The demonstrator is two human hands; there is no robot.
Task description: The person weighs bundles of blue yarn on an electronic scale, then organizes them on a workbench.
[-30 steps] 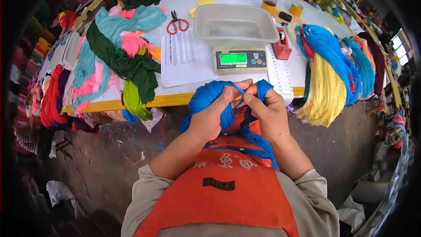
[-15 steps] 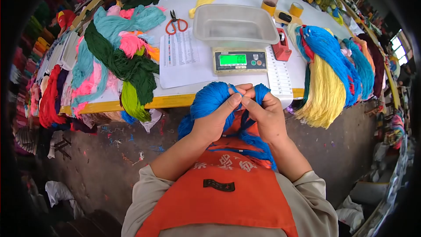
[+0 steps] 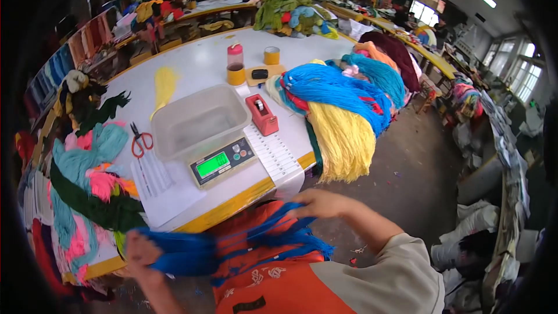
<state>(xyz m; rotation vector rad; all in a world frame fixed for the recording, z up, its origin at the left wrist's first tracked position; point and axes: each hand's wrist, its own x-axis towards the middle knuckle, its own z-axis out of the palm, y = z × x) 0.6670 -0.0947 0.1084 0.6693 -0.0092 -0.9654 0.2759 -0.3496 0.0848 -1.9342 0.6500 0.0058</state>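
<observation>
A hank of blue yarn (image 3: 186,252) is stretched sideways in front of my orange apron (image 3: 279,291). Smeared by motion at the lower left, my left hand (image 3: 142,250) is closed around the thick end of the hank. On the other side, my right hand (image 3: 322,202) pinches loose blue strands, its fingers bent over them. Slack strands droop across the apron between the two hands. Just beyond the yarn stands a digital scale (image 3: 224,161) with a lit green display and a translucent plastic tub (image 3: 200,117) on it.
Red-handled scissors (image 3: 140,141) and a printed sheet (image 3: 160,189) lie left of the scale. A red tape dispenser (image 3: 263,115) sits beside a strip of labels (image 3: 273,152). Yarn piles flank both sides, with blue and yellow hanks (image 3: 343,139) overhanging the table's right edge.
My hands have gone from close together to wide apart, drawing the blue yarn out between them. The left one moved far to the left. The camera view has turned right and upward.
</observation>
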